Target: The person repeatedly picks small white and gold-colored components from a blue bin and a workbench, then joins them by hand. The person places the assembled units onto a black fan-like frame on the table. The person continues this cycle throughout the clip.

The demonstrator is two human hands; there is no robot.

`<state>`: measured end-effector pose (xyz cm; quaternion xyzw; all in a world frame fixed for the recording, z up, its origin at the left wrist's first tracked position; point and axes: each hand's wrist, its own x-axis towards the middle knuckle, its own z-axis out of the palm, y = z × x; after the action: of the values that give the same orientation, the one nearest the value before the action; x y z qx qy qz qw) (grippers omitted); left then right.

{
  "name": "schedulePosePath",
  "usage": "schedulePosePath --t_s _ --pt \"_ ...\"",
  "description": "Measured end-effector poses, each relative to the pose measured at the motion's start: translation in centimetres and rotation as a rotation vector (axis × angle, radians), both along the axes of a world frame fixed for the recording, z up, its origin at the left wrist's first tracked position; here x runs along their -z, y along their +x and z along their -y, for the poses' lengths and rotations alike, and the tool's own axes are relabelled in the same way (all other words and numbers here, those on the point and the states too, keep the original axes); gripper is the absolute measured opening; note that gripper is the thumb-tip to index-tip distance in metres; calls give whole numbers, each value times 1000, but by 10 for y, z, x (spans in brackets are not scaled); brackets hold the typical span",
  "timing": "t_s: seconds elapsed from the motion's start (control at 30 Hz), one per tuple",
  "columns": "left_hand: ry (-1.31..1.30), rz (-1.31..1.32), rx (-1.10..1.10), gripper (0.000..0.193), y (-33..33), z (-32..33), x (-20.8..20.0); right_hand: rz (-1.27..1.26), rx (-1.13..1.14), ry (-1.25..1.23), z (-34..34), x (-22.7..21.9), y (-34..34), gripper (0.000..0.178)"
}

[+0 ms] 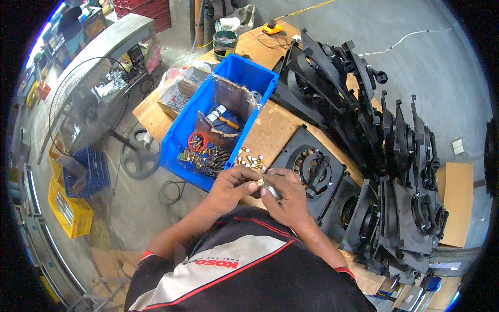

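Close in front of my body, both hands meet at the fingertips. My left hand pinches a small brass fitting. My right hand is closed beside it, its fingers curled around a shiny silver-grey object whose kind I cannot make out. Just beyond the hands, several small brass fittings with white ends lie on the wooden tabletop. A blue plastic bin stands to the left, holding many loose brass fittings, a red ring and an orange-handled tool.
Black plastic fan shrouds are stacked along the right, and one black panel lies flat near my right hand. A pedestal fan stands at the left. Farther back are a dark green bucket and a yellow battery tool.
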<state>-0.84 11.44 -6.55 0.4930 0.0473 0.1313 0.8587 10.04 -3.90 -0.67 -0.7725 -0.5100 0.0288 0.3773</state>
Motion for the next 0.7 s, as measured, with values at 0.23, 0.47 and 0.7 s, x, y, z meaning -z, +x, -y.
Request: schedulePosePath --t_s 0.23,0.47,0.7 --pt "382 -44 -146 26 2 4 -12 90 17 -97 -1 -12 5 27" --pt "724 60 -220 26 2 -2 -26 116 -56 -114 2 -18 9 26" --pt "703 122 -301 19 -2 2 -34 -20 -80 -40 3 -13 9 30"
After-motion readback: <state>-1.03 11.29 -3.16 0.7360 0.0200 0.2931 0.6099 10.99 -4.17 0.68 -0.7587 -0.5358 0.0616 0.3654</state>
